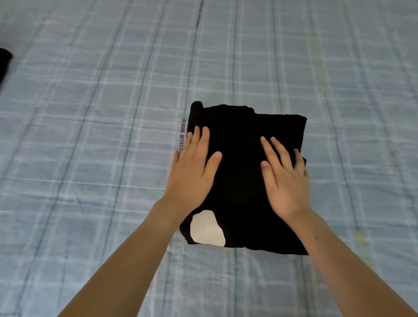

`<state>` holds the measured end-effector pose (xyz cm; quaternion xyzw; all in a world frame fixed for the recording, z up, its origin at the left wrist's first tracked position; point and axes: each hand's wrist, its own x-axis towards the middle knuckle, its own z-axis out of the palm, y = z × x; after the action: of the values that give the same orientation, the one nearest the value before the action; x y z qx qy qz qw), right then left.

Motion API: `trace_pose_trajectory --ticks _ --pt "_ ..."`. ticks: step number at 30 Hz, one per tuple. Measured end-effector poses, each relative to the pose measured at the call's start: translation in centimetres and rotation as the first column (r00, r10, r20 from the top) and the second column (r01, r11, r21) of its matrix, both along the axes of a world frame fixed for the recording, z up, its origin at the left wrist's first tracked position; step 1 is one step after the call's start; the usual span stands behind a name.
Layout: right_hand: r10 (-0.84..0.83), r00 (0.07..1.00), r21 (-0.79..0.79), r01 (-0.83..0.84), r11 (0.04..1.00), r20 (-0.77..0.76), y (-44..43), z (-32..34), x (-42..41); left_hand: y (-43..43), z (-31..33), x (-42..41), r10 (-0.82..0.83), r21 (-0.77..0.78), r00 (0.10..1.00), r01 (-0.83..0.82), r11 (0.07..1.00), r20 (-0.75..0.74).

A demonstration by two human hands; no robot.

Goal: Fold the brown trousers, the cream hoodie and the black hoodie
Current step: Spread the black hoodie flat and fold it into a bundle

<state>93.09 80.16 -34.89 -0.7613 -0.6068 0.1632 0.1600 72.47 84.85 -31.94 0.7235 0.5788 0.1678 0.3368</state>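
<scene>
From the head camera, looking down, a black hoodie (241, 174) lies in the middle of a bed. It is folded into a neat block with almost straight sides. It sits on a light blue checked sheet (84, 129).

Both hands rest flat on top of the hoodie. The left hand (193, 172) lies on the left part, close to the left edge. Its fingers are straight and close together, and its thumb sticks out to the side. The right hand (283, 180) lies on the right part. Its fingers are straight too and spread a little, and the outer ones reach the right edge of the cloth. Neither hand is gripping anything. Both bare arms come up from the bottom of the picture.

A white patch (207, 229) shows on the near left corner of the hoodie, just below the left wrist. A thin strip with small letters (181, 138) runs along the left edge (only part of the words can be read).

Far to the left, well apart from the hoodie, lies another dark cloth (0, 67), cut off by the picture's edge.
</scene>
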Motion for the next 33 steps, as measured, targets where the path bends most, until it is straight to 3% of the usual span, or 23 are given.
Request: trace_pose_trajectory --ticks 2,4,6,8,9,11,14,18,24,33 --pt "-0.002 0.986 0.064 0.012 0.998 -0.166 -0.1 0.4 0.8 -0.8 0.2 -0.7 0.045 -0.018 0.992 -0.043 0.999 0.115" --pt "-0.087 0.925 0.108 0.136 0.985 -0.371 -0.8 1.0 2.1 -1.9 0.5 -1.2 0.158 -0.113 0.952 -0.132 0.985 0.263" --pt "-0.239 0.821 -0.001 0.279 0.96 -0.519 -1.9 1.5 3.0 -2.9 0.6 -1.4 0.247 -0.215 0.888 -0.173 0.961 0.388" --pt "-0.328 0.816 -0.149 0.293 0.944 -0.476 -2.5 1.4 3.0 -3.4 0.1 -1.4 0.281 -0.278 0.84 -0.164 0.947 0.464" --pt "-0.32 0.836 -0.184 0.264 0.947 -0.445 -2.8 1.2 2.9 -3.5 -0.3 -1.3 0.282 -0.289 0.825 -0.151 0.945 0.49" --pt "-0.267 0.805 -0.185 0.197 0.963 -0.529 -3.5 0.9 2.6 -3.6 -0.7 -1.2 0.283 -0.298 0.811 -0.142 0.944 0.512" --pt "-0.235 0.643 -0.205 0.122 0.971 -0.729 -4.7 1.5 2.8 -3.8 -0.2 -1.3 0.293 -0.318 0.811 -0.14 0.938 0.507" --pt "-0.296 0.451 -0.259 0.142 0.955 -0.842 -7.7 4.3 2.6 -5.9 2.3 -1.4 0.302 -0.335 0.813 -0.141 0.932 0.498" --pt "-0.336 0.411 -0.235 0.277 0.932 -0.847 -16.0 13.9 0.9 -14.0 10.6 -2.3 0.377 -0.445 0.8 -0.156 0.882 0.466" --pt "-0.259 0.425 -0.136 0.299 0.945 -0.867 -25.6 28.0 -0.5 -23.3 25.7 -3.5 0.372 -0.389 0.816 -0.199 0.899 0.442"
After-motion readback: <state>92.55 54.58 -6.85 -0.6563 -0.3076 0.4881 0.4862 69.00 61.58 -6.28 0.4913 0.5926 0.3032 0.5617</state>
